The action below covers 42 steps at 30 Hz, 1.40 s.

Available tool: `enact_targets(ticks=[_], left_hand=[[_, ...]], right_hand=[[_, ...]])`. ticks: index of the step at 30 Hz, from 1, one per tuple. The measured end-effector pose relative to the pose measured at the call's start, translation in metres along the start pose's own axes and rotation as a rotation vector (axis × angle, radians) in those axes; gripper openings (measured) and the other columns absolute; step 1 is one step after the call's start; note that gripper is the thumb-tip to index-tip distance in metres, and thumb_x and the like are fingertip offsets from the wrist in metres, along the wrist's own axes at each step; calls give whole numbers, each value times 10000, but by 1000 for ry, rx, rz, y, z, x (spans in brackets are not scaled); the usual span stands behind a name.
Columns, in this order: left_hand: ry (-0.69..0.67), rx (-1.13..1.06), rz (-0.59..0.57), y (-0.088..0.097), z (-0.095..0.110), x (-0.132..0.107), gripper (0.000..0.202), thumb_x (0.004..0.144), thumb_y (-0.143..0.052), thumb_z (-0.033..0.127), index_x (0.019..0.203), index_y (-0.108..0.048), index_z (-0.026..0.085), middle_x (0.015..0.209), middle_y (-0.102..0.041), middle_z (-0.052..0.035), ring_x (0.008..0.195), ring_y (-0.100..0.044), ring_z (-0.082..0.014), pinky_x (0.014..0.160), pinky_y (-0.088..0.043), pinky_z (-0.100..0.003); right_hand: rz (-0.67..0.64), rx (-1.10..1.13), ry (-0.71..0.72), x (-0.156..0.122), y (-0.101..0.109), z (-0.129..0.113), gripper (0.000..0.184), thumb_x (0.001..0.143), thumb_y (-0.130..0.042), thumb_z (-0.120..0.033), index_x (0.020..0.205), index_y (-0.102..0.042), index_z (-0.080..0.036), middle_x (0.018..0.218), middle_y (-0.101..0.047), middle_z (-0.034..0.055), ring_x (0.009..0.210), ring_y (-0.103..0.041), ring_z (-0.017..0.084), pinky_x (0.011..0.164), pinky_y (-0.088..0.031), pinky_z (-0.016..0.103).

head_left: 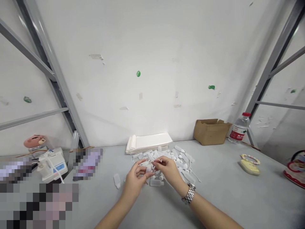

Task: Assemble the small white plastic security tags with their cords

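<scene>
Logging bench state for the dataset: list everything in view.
plastic bottles: many, translucent white, pile mid-table
paper stack: 1, white, behind pile
cardboard box: 1, brown, open, back right
water bottle: 1, clear, red cap, right of box
jar: 1, pink top, back left
desktop device: 1, white, blue label, left
pad: 1, pale yellow, right
bag: 1, red and white, right edge
table: 1, grey, under everything
left hand: 1, at pile
right hand: 1, at pile
wristwatch: 1, silver, right wrist

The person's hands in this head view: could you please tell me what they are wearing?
The left hand and right hand are bare, without gloves or sleeves. The right wrist wears a silver link-bracelet watch; the left wrist shows nothing worn.
</scene>
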<state>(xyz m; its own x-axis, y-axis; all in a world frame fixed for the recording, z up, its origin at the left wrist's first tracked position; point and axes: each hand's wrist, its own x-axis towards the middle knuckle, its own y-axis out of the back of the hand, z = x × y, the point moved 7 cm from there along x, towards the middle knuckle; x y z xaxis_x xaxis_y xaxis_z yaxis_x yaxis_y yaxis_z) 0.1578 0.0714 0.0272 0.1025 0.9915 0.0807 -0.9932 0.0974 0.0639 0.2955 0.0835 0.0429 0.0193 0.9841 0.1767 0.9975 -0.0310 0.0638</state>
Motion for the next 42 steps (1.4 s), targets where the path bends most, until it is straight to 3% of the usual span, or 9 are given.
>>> enact_targets(ticks=[4,16,20,27,31,35,39,42], left_hand=[[9,35,0,1,2,-2,548,602,-656,393,1076,-495,171,677,-608,-1,661,-596,-172,426,-398,-209],[-44,111,58,8,2,1,373,620,-645,337,960,-639,184,724,-630,-23,651,-579,-158,431,-404,-204],[-225,293,127,12,9,-5,292,677,-628,333,953,-667,243,850,-660,-30,720,-584,-162,511,-442,-225],[-535,542,244,14,21,-20,249,779,-529,302,995,-641,248,883,-653,-35,575,-543,-118,571,-477,-247],[-597,589,219,10,23,-22,323,810,-489,255,1123,-567,266,830,-639,-23,653,-575,-125,579,-488,-225],[-676,617,199,7,29,-25,296,821,-484,230,1095,-589,274,827,-637,-23,678,-580,-123,562,-480,-211],[-733,581,262,10,35,-29,257,805,-522,242,1041,-623,254,809,-640,-26,594,-559,-107,520,-475,-206],[-700,519,291,13,35,-29,231,774,-569,249,992,-643,238,800,-632,-22,559,-543,-96,518,-482,-206]], right_hand=[[-75,72,-24,-1,-4,-3,164,626,-672,-305,656,-652,-145,597,-649,23,618,-609,171,613,-471,279],[-238,-57,144,-12,-8,-30,203,776,-545,-284,878,-704,-212,853,-683,51,810,-607,183,703,-480,296],[-237,29,103,-10,-10,-23,190,751,-588,-327,816,-716,-203,825,-691,44,817,-618,185,736,-478,293],[-170,211,20,-11,-16,-10,165,626,-706,-334,691,-699,-182,762,-641,22,675,-631,167,642,-511,285],[-135,63,120,-15,-15,-15,152,672,-675,-339,700,-694,-191,765,-627,28,695,-618,162,662,-499,281],[-122,-92,230,-19,-14,-25,146,724,-631,-327,751,-698,-201,763,-636,35,760,-597,165,697,-481,280],[-118,-142,226,-22,-14,-26,172,703,-650,-331,811,-668,-198,829,-617,29,744,-595,153,675,-481,274],[-106,-167,205,-22,-15,-23,152,710,-648,-315,791,-642,-186,808,-599,21,741,-593,151,666,-479,268]])
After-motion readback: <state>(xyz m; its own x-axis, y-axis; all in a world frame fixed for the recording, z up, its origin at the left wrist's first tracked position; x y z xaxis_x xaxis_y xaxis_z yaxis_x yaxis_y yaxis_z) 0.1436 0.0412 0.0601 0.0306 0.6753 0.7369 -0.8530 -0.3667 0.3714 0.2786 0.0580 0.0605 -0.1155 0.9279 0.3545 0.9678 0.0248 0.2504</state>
